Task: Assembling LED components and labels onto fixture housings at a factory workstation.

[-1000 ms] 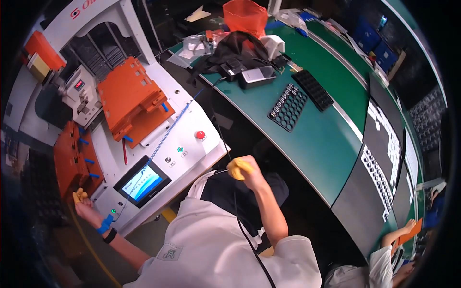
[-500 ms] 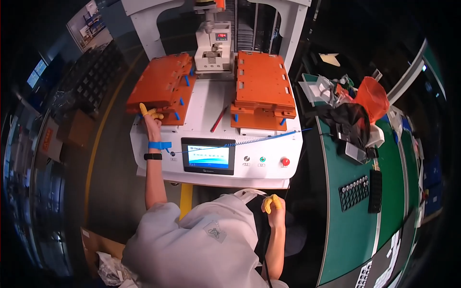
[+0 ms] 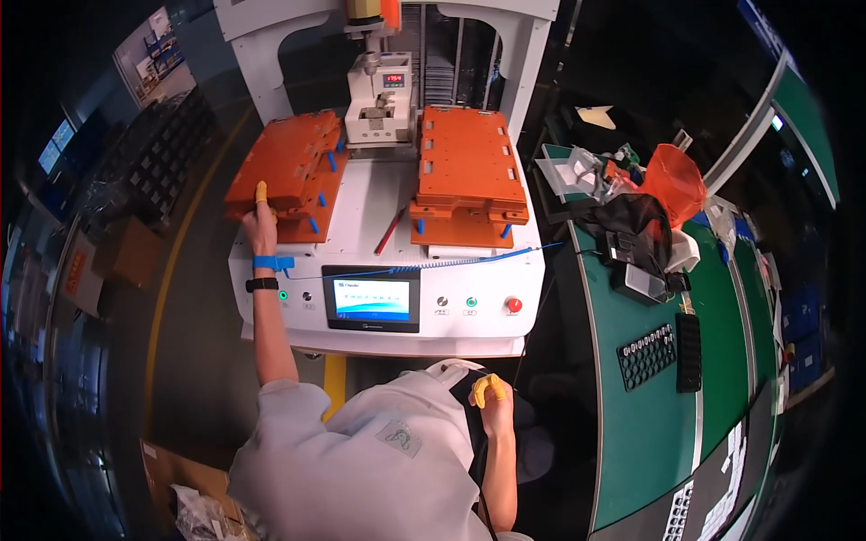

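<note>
My left hand [image 3: 262, 224] reaches out to the left orange fixture [image 3: 289, 167] on the white machine and grips its near left corner, one yellow-capped finger lying on top. That fixture's upper plate looks tilted. A blue band and a black wristband sit on that wrist. My right hand [image 3: 492, 397] stays curled by my chest with yellow finger caps, and nothing shows in it. A second orange fixture [image 3: 469, 171] lies flat to the right.
The machine front carries a touch screen [image 3: 372, 298], a green button and a red stop button [image 3: 513, 305]. A press head [image 3: 379, 99] stands between the fixtures. On my right, a green bench [image 3: 649, 424] holds black trays, a black bag and an orange bin [image 3: 672, 180]. A cardboard box [image 3: 180, 487] sits low left.
My view has swung from the green bench round to face the machine. My left hand stays on the left orange fixture. My right hand remains curled near my body.
</note>
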A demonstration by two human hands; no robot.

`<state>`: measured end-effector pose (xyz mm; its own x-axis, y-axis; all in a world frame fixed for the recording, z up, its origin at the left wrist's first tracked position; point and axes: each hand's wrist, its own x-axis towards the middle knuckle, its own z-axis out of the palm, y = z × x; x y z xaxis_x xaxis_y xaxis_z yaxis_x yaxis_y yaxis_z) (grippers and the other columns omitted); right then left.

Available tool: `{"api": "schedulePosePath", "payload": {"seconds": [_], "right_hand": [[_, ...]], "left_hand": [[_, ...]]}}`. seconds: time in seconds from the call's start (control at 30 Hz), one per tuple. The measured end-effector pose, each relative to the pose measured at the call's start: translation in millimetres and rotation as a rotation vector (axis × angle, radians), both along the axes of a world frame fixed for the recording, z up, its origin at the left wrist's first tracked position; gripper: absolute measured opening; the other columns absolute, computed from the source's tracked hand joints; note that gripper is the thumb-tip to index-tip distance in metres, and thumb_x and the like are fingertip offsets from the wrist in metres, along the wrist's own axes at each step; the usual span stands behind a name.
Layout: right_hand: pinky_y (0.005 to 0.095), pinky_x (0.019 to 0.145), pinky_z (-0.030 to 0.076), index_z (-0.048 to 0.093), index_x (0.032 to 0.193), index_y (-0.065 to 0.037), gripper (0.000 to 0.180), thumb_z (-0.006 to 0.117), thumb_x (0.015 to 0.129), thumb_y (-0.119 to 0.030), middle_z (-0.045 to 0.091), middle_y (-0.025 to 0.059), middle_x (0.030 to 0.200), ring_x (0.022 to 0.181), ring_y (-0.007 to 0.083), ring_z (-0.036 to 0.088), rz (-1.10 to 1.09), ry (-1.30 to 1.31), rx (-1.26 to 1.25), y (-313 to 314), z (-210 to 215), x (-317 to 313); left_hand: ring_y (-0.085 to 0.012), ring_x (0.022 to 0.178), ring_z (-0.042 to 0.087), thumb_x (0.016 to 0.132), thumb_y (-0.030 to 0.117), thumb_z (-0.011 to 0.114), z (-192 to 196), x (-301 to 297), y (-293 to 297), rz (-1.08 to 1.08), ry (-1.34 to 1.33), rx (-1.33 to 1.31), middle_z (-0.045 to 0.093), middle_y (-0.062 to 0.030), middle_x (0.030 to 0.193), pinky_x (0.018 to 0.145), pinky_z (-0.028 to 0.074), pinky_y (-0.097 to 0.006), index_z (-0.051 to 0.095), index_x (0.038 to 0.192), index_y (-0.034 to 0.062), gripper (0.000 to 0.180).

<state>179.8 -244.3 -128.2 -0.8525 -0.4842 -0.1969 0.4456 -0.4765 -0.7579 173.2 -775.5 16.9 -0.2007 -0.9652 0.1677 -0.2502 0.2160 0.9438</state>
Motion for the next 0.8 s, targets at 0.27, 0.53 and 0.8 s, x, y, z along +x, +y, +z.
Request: {"api": "schedulePosePath", "payload": {"seconds": [0.27,0.53,0.8], "right_hand": [[0.0299,0.056,0.044,0.062,0.083,-0.003,0.037,0.052,0.103,-0.033,0.059,0.0051,0.069,0.054,0.0134,0.05,-0.017,0.011,0.01,8,-1,-9],[0.0302,0.059,0.043,0.059,0.082,-0.003,0.039,0.05,0.104,-0.033,0.054,0.004,0.069,0.055,0.0125,0.046,0.023,0.028,0.005,-9,7,-18],[0.0291,0.06,0.041,0.062,0.092,0.003,0.041,0.047,0.104,-0.034,0.056,0.0057,0.07,0.056,0.013,0.046,0.021,0.068,0.051,4,20,-33]], "left_hand": [[-0.0246,0.065,0.065,0.094,0.06,0.056,25,-16,-22,-0.047,0.166,0.247,0.07,-0.0076,0.071,0.065,0.05,-0.037,0.073,0.088,0.0057,0.057],[-0.0303,0.111,0.066,0.084,0.012,0.067,52,-34,-36,-0.32,1.049,0.77,0.071,-0.0081,0.118,0.098,0.051,-0.044,0.069,0.115,0.0071,0.032],[-0.0398,0.122,0.058,0.081,0.022,0.059,27,66,33,-0.379,1.026,0.51,0.055,-0.0183,0.14,0.102,0.05,-0.054,0.045,0.145,0.0041,0.068]]}}
